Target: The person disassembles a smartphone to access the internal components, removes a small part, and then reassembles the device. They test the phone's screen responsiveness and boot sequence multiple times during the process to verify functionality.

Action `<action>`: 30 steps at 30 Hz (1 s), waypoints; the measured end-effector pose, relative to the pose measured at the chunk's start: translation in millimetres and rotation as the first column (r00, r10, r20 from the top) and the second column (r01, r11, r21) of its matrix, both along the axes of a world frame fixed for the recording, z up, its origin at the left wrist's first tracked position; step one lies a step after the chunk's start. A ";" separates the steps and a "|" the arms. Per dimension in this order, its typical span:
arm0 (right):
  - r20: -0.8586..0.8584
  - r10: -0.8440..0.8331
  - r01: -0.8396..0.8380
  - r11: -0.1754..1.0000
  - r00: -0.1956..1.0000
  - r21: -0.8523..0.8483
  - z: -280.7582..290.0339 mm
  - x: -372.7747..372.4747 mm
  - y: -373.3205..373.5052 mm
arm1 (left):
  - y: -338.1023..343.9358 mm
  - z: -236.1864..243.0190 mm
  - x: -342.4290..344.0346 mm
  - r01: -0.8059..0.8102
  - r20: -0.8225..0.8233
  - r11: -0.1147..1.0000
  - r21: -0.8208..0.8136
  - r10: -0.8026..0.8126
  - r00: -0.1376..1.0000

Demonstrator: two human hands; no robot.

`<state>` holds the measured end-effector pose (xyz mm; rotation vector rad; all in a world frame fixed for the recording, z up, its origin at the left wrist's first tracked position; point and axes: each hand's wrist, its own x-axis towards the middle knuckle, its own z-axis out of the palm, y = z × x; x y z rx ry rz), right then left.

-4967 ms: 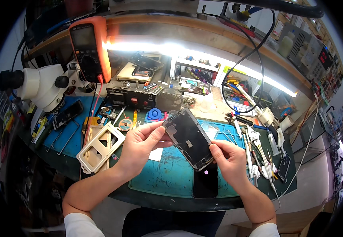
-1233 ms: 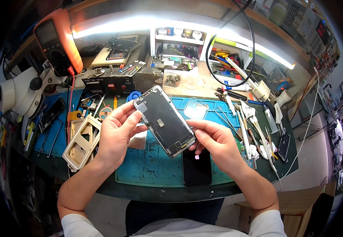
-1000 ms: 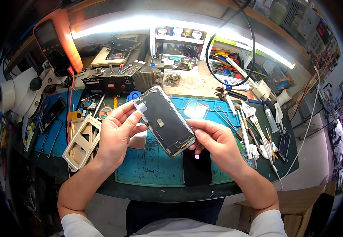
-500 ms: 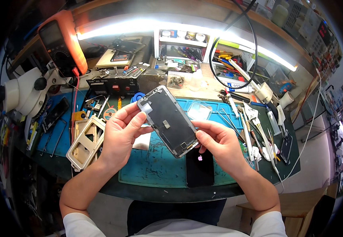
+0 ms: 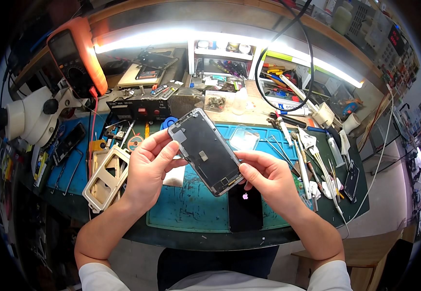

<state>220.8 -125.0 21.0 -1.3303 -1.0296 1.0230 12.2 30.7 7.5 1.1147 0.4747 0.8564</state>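
Observation:
A phone screen assembly is held up tilted over the mat, its dark back side with metal parts turned toward me. My left hand pinches its upper left edge between thumb and fingers. At its lower right edge, my right hand grips it the same way. Below the right hand, a black phone lies on the blue work mat with a small lit logo on its screen. The raised screen assembly and the right hand hide the phone's upper end.
On the left stand a beige plastic frame, a white microscope and an orange multimeter. A clear box sits behind the right hand. Tweezers, brushes and a soldering iron crowd the right side. A black cable loops overhead.
The screen assembly has tilted slightly in my hands, and the reflection on its back has dimmed. Both hands keep their hold on it. The phone on the mat has not moved.

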 end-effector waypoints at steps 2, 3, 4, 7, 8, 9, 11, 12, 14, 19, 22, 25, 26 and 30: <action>-0.001 -0.005 0.005 1.000 1.000 0.003 -0.5 0.0 0.0 | -0.2 -0.1 0.1 -0.001 -0.003 1.000 0.003 0.001 1.000; -0.002 -0.008 0.008 1.000 1.000 0.006 -1.0 0.0 0.1 | 0.0 -0.6 -0.1 -0.002 -0.008 1.000 0.004 0.002 1.000; -0.003 -0.012 0.012 1.000 1.000 0.009 -1.2 0.0 0.1 | 0.1 -0.9 -0.2 -0.002 -0.013 1.000 0.004 0.002 1.000; -0.028 -0.024 0.023 0.999 0.999 -0.028 1.2 -1.1 -0.1 | -0.4 -1.7 0.1 0.028 -0.007 1.000 -0.005 -0.028 1.000; -0.023 -0.034 0.033 0.999 0.999 -0.027 0.5 -1.6 -0.2 | -0.8 -1.9 0.0 0.036 -0.004 0.999 -0.004 -0.036 0.999; -0.018 -0.043 0.042 0.999 0.999 -0.027 -0.7 -2.2 -0.3 | -1.2 -2.3 -0.1 0.044 -0.001 0.999 -0.004 -0.044 0.999; -0.017 -0.051 0.050 0.998 0.999 -0.039 -0.9 -2.9 -0.4 | -1.6 -2.1 -0.8 0.056 0.002 0.998 -0.003 -0.056 0.998; -0.020 -0.049 0.048 0.998 0.999 -0.051 0.3 -2.9 -0.7 | -1.7 -1.5 -1.2 0.060 0.003 0.998 -0.003 -0.060 0.998; -0.027 -0.047 0.046 0.997 0.999 -0.062 0.0 -2.8 -0.6 | -1.5 -1.3 -1.7 0.065 0.004 0.998 -0.003 -0.065 0.998; -0.023 -0.049 0.048 0.998 0.999 -0.028 -3.5 -2.6 -0.7 | -1.8 -1.6 -1.4 0.070 0.004 0.997 -0.010 -0.070 0.998; -0.011 -0.045 0.045 0.999 0.999 -0.007 -6.1 -2.5 0.4 | -0.3 -3.0 -1.2 0.078 0.010 0.997 -0.007 -0.077 0.997; -0.011 -0.038 0.038 0.998 0.999 -0.047 -4.2 -1.5 0.3 | -1.1 -1.9 -1.2 0.076 0.007 0.997 -0.009 -0.076 0.997; -0.003 -0.039 0.038 0.998 0.999 -0.045 -4.2 -1.4 0.3 | -1.3 -1.6 -1.3 0.074 0.000 0.997 -0.005 -0.074 0.997; 0.036 -0.042 0.043 0.999 0.998 -0.030 -4.8 -1.8 0.0 | -4.4 1.4 -0.2 0.088 -0.026 0.996 0.017 -0.087 0.996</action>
